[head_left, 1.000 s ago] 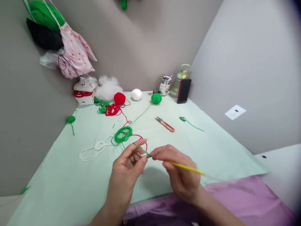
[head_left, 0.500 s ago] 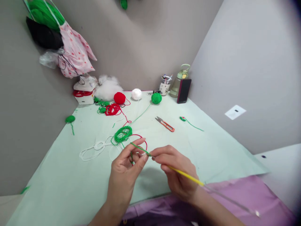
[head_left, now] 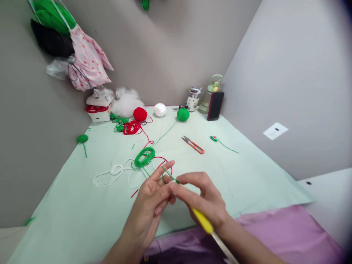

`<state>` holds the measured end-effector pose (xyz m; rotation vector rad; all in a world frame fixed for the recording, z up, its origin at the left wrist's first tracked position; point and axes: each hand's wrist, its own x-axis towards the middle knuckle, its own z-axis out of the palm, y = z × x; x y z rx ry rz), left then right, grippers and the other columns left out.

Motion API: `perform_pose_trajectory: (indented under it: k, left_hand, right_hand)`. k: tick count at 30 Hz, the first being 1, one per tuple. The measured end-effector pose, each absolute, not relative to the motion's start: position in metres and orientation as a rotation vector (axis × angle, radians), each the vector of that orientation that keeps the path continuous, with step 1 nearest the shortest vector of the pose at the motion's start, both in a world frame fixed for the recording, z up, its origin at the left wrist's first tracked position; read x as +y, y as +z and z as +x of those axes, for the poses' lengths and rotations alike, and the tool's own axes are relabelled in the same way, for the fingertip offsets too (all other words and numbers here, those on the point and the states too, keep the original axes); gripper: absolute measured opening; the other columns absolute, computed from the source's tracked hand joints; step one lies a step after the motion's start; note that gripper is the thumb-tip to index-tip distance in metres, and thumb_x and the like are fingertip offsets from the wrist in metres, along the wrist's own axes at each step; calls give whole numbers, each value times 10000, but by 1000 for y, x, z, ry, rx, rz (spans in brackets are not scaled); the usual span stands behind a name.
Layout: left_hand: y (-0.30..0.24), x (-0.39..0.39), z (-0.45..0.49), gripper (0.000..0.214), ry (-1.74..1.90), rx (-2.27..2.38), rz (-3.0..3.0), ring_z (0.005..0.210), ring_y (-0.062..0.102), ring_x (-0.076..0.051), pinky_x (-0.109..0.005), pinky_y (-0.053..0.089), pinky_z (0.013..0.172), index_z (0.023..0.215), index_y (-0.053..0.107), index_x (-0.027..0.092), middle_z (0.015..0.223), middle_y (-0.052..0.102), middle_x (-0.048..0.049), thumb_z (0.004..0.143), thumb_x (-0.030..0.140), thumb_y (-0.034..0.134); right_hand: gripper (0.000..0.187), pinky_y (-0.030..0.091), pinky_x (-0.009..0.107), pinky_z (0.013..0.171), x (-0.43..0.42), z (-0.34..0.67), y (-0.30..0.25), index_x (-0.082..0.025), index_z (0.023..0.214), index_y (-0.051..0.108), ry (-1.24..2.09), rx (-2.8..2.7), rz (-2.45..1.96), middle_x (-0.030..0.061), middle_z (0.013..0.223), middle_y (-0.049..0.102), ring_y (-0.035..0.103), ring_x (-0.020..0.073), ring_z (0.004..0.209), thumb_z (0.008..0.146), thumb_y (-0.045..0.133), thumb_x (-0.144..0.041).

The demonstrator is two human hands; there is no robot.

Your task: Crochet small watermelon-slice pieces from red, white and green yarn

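Observation:
My left hand (head_left: 154, 196) is closed in a pinch on a small piece of crochet, mostly hidden by the fingers. Over its raised index finger runs a strand of green yarn (head_left: 168, 172). A crochet hook (head_left: 202, 220) with a yellow handle sits in my right hand (head_left: 205, 198), its shaft end pointing down toward me. The right thumb and index finger meet the left fingertips at the work, and the hook's tip is hidden there. Just beyond my hands lies a wound green coil of yarn (head_left: 135, 161), with a loose white yarn (head_left: 103, 179) to its left.
Orange-handled thread snips (head_left: 194, 145) lie mid-table. Further back are red (head_left: 140, 114), white and green (head_left: 183, 114) yarn balls, white stuffing (head_left: 128, 103), a pen cup (head_left: 193, 99), a bottle and a phone (head_left: 215, 106). A small green-red piece (head_left: 213, 138) lies at right.
The hook has swung from slanting rightward to pointing more steeply down toward me. My right fingers have come up against the left fingertips. A short red strand now shows left of my left hand.

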<state>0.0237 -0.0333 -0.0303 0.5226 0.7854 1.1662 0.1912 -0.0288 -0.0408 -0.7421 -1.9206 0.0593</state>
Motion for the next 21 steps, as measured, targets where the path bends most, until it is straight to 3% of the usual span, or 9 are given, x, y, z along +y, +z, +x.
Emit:
perform_pose_trajectory:
  k: [3,7,13,18,21]
  left_hand:
    - [-26,-32,21,467,1182,778,498,453,258,29,-128,401,518,1241,825,218,819,666,34,794,267,950]
    - [-22,-32,22,427,1228,859,598,535,418,-23,-137,385,505,1216,836,253,842,660,22,801,251,933]
    - [-23,-32,18,366,1280,940,713,643,566,-86,-190,498,686,1144,847,252,716,618,45,790,273,936]
    - [-25,-33,19,341,1265,915,724,662,574,-94,-200,494,667,1149,854,268,789,667,24,815,296,916]
    - [-26,-34,24,349,1238,885,720,701,582,-107,-207,515,701,1160,857,275,799,676,18,817,291,918]
  right_hand:
    - [233,638,337,760,-27,193,-37,-245,1200,765,494,-1674,-733,67,962,762,739,198,869,1104,556,-205]
    - [202,591,310,716,-20,191,-32,-246,1066,803,862,-1471,-684,36,892,737,688,161,764,1094,604,-266]
    - [202,590,312,718,-21,192,-32,-235,1072,813,854,-1434,-715,48,908,757,697,168,777,1088,612,-250]
    - [194,590,305,667,-17,191,-33,-231,1039,815,968,-1389,-643,46,874,756,691,165,722,1077,637,-299]
    - [186,619,319,700,-17,186,-32,-219,1030,827,862,-1454,-690,72,913,784,724,189,794,1063,664,-303]
